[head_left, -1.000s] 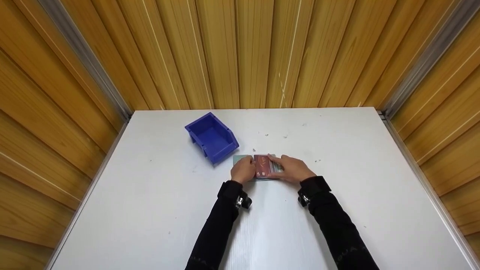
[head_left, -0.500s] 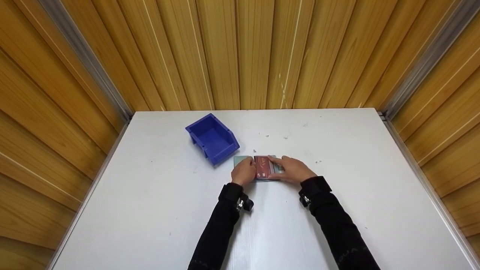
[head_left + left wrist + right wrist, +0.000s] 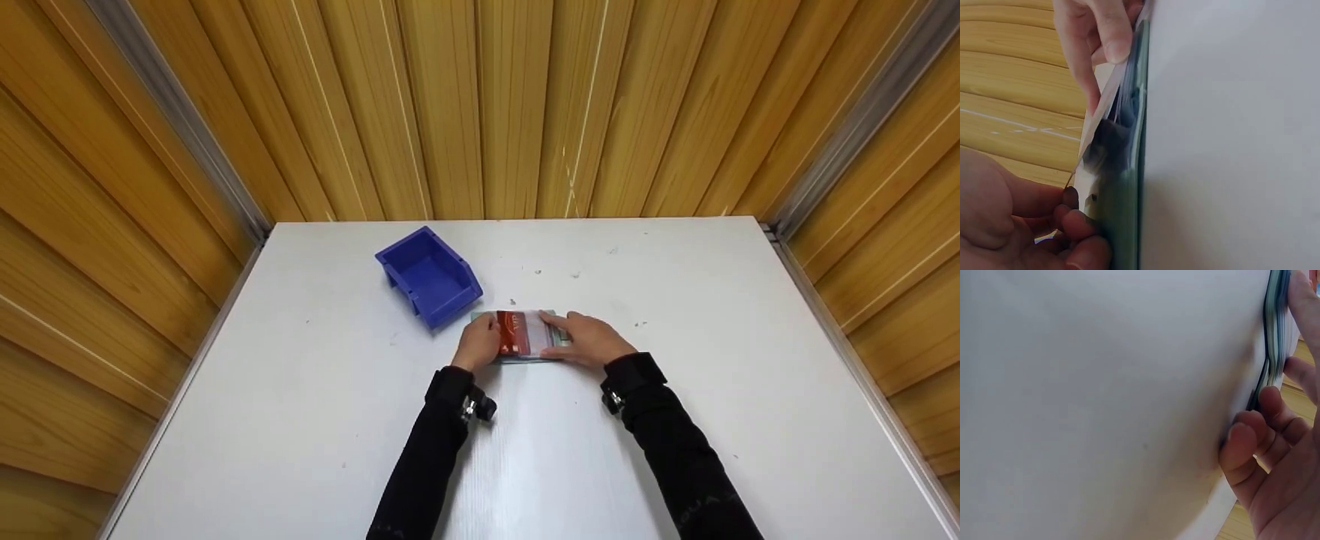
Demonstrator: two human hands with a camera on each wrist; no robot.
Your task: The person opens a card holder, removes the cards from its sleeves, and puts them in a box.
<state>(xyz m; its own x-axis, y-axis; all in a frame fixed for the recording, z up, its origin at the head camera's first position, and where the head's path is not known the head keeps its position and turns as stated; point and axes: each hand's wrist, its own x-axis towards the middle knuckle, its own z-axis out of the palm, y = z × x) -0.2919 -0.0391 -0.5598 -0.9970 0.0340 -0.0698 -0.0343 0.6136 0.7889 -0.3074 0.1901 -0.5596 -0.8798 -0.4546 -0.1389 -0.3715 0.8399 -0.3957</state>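
Observation:
A card holder booklet (image 3: 538, 334) with clear sleeves and a greenish cover lies on the white table. My left hand (image 3: 478, 343) pinches the left edge of a red card (image 3: 512, 330), which sticks out leftward from the sleeve. In the left wrist view, that hand's thumb and fingertips (image 3: 1070, 198) meet on the card's thin edge beside the booklet's layered pages. My right hand (image 3: 592, 341) holds the booklet's right side, its thumb and forefinger spread over the sleeves. The right wrist view shows its other fingers (image 3: 1239, 445) curled by the booklet's edge.
A blue plastic bin (image 3: 431, 281) stands just behind and left of the booklet, its inside bare. Wood-patterned panels (image 3: 510, 112) wall in the table (image 3: 712, 315) at the back and both sides.
My left hand has moved slightly left, and the red card has slid left with it, baring more clear sleeve. The right hand stays nearly where it was.

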